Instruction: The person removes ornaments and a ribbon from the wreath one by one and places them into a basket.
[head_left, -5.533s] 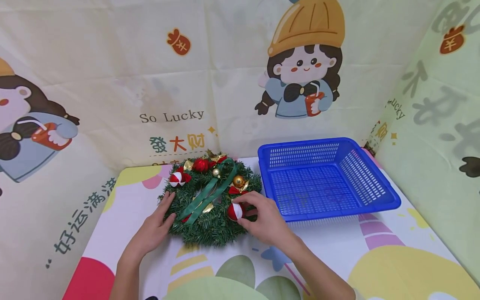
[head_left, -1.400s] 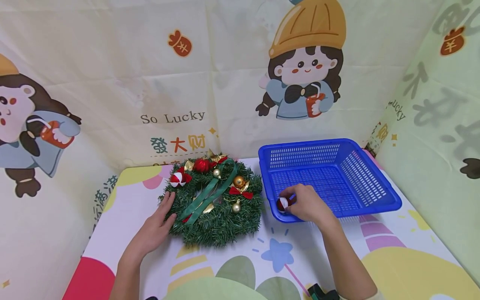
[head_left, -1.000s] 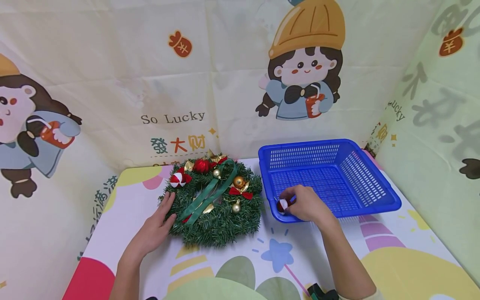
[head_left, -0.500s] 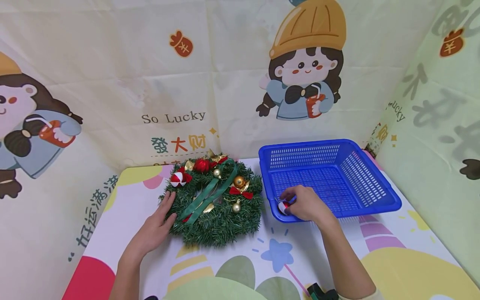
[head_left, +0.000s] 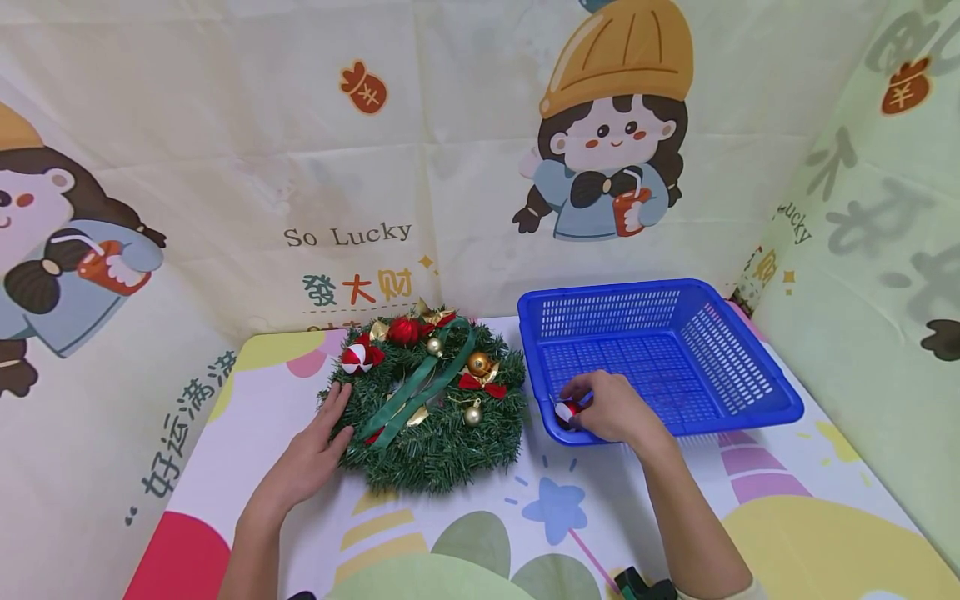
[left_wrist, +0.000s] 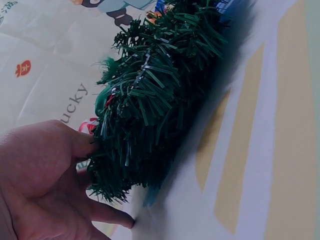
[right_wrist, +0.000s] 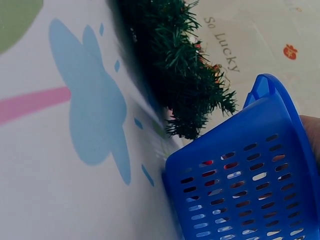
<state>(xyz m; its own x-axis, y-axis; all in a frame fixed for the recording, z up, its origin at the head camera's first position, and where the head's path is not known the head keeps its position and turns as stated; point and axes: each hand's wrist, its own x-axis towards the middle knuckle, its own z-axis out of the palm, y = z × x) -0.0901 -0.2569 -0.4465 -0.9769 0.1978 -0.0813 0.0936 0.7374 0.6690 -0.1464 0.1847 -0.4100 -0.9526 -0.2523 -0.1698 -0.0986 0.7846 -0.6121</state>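
Observation:
A green Christmas wreath (head_left: 435, 462) lies on the table, trimmed with baubles, bows and a green ribbon (head_left: 408, 396). My left hand (head_left: 306, 454) rests at its left edge with fingers extended; in the left wrist view, the thumb (left_wrist: 82, 145) touches the needles. Inside the near-left corner of the blue basket (head_left: 750, 414), my right hand (head_left: 611, 406) pinches a red-and-white bauble (head_left: 566, 412). The fingers partly cover that bauble. In the right wrist view, the basket wall (right_wrist: 240, 150) hides most of this hand, and bits of red and white show through its slots.
Still on the wreath are another red-and-white bauble (head_left: 356, 358), a red one (head_left: 403, 332), a gold one (head_left: 477, 363) and a small pale one (head_left: 472, 412). The basket stands just right of the wreath. A printed cloth (head_left: 465, 167) hangs behind the table.
From the wreath's right side, my right hand has carried the red-and-white bauble rightward into the basket corner. Over the last second the bauble has turned slightly in the fingers. My left hand stays put.

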